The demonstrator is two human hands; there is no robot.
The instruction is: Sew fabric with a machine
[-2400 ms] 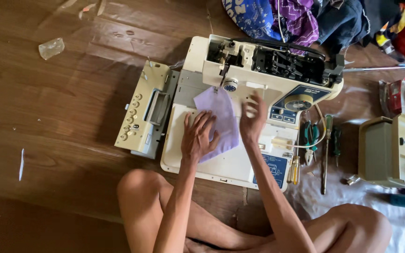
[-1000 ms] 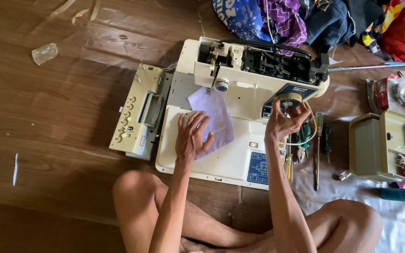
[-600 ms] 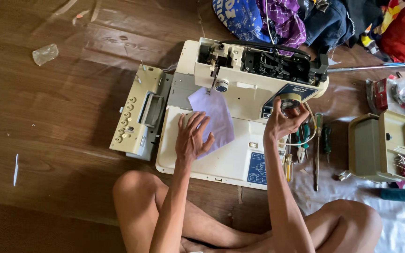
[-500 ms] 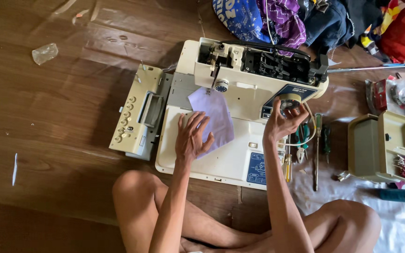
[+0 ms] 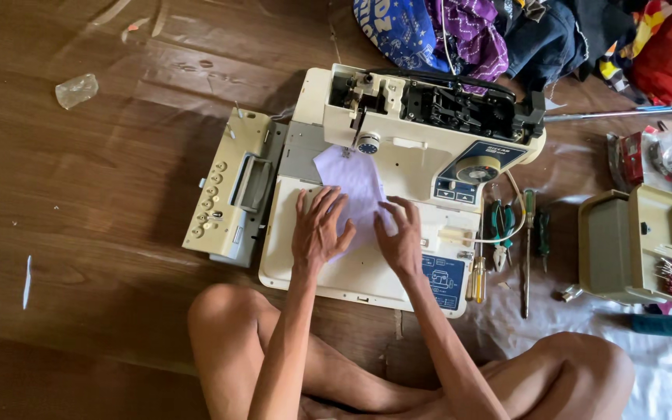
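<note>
A cream sewing machine (image 5: 421, 128) with its top cover off stands on the wooden floor in front of me. A pale lilac piece of cloth (image 5: 355, 183) lies on the machine bed under the needle. My left hand (image 5: 319, 229) rests flat on the cloth's near left part, fingers spread. My right hand (image 5: 400, 232) presses the cloth's right edge, fingers spread too. Neither hand grips anything.
A detached cream cover panel (image 5: 231, 190) lies left of the machine. Pliers and screwdrivers (image 5: 507, 233) lie to its right, beside an open cream accessory box (image 5: 639, 245). Piled clothes (image 5: 491, 31) sit behind. A crumpled plastic scrap (image 5: 77, 89) lies far left. My bare legs cross below.
My right hand has left the dial on the machine's right side and come down onto the cloth beside my left hand, which stayed on the cloth.
</note>
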